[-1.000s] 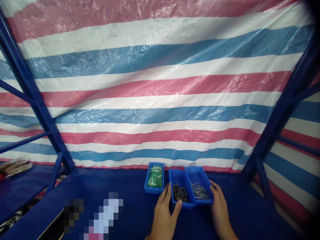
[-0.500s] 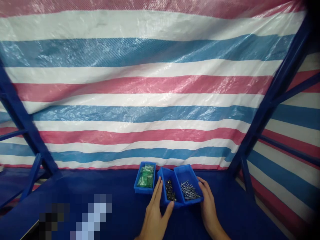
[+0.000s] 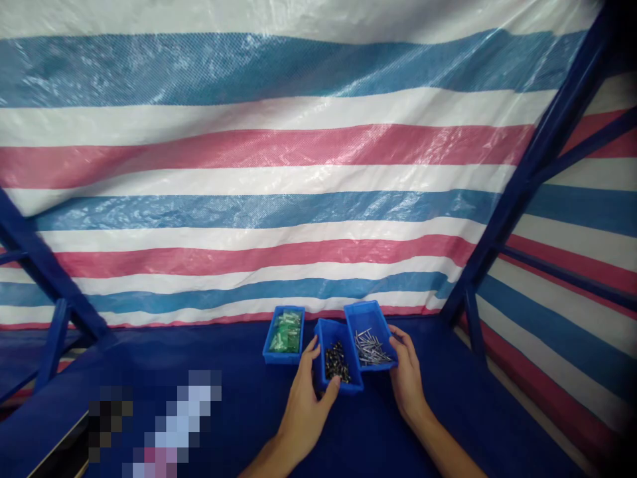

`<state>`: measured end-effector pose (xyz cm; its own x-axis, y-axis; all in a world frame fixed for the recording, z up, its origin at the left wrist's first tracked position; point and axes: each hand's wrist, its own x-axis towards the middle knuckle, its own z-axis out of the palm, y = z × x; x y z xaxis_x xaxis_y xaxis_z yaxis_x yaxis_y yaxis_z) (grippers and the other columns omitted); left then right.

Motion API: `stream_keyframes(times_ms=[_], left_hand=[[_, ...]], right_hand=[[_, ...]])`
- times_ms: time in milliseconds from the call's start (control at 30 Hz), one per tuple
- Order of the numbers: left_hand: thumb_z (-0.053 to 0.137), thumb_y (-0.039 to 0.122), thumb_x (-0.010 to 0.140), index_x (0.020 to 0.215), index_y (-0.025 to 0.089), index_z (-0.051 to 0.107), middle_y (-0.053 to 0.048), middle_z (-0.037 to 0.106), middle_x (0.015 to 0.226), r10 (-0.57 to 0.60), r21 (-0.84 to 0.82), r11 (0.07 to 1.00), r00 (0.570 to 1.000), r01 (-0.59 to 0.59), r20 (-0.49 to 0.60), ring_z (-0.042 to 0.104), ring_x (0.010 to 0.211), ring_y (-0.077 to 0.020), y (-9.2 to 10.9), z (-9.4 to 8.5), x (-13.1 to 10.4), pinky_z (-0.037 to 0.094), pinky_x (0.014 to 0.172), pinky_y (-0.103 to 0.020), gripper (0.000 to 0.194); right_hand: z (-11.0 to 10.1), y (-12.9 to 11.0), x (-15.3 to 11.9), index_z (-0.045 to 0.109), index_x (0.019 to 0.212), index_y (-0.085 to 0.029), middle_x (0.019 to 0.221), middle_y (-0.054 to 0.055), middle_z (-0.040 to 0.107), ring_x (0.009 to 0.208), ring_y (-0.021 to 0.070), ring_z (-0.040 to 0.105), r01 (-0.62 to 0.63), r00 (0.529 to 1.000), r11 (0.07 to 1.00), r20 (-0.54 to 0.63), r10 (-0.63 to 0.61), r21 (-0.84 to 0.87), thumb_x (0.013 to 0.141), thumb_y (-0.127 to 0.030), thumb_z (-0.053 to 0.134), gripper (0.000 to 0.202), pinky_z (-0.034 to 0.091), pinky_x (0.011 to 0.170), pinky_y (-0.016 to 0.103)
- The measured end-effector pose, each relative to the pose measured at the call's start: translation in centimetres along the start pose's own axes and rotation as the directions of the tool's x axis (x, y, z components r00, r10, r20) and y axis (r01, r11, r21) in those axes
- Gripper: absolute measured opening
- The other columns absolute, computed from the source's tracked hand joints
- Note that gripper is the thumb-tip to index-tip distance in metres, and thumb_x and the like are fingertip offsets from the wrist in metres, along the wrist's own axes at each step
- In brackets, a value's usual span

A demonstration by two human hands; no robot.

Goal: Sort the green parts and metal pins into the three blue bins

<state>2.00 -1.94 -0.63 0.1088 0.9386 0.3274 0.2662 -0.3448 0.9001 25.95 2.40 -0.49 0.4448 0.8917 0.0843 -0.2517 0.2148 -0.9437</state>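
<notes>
Dark-filled blue bin (image 3: 332, 330), silver-filled blue bin (image 3: 367, 315) alongside

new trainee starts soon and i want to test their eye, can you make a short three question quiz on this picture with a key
1. Multiple choice: where are the thin silvery pieces?
a) in the left bin
b) in the middle bin
c) in the right bin

2. True or false: the left hand is touching the right bin.

3. Fill the gap: the pieces in the left bin are mostly ____ in colour.

Key
1. c
2. False; the left hand is at the middle bin, and the right hand is at the right bin.
3. green
</notes>
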Motion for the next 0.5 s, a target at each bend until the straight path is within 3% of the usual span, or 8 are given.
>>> stream_keyframes(times_ms=[133,233,367,500], left_hand=[[0.062,0.043,0.106,0.156,0.028,0.054,-0.013,0.044,0.168,-0.024,-0.022,0.999,0.998,0.025,0.052,0.047,0.152,-0.0331,0.7,-0.3,0.2,0.043,0.122,-0.049,0.053],[0.059,0.045,0.107,0.156,0.03,0.057,-0.011,0.049,0.163,-0.053,-0.039,0.998,0.993,0.057,0.101,0.057,0.141,-0.0331,1.2,-0.5,0.4,0.052,0.113,-0.045,0.051],[0.056,0.049,0.108,0.153,0.033,0.061,-0.009,0.054,0.155,-0.07,-0.069,0.994,0.988,0.079,0.135,0.066,0.124,-0.03,1.5,-0.7,0.5,0.06,0.094,-0.038,0.048],[0.053,0.055,0.109,0.152,0.033,0.063,-0.009,0.061,0.142,-0.11,-0.138,0.981,0.977,0.136,0.184,0.069,0.097,-0.0221,1.6,-0.7,0.7,0.057,0.07,-0.029,0.049]], right_hand=[[-0.3,0.0,0.1,0.064,0.133,-0.027,0.117,0.004,0.076,0.099,0.0284,0.075,0.067,0.996,0.997,-0.052,-0.069,-0.034,0.093,-0.055,0.066,0.049,0.062,0.083,0.04],[-0.2,-0.4,-0.1,0.06,0.137,-0.031,0.13,0.004,0.071,0.115,0.0297,0.071,0.089,0.994,0.995,-0.055,-0.091,-0.038,0.095,-0.057,0.066,0.05,0.06,0.094,0.043],[0.2,-1.2,-0.8,0.056,0.143,-0.032,0.143,0.007,0.064,0.134,0.0319,0.06,0.19,0.982,0.976,0.022,-0.189,-0.106,0.096,-0.058,0.068,0.056,0.052,0.11,0.048],[0.6,-1.3,-1.5,0.052,0.148,-0.032,0.146,0.01,0.061,0.134,0.0325,0.058,0.262,0.964,0.947,0.104,-0.246,-0.185,0.097,-0.058,0.069,0.059,0.049,0.113,0.051]])
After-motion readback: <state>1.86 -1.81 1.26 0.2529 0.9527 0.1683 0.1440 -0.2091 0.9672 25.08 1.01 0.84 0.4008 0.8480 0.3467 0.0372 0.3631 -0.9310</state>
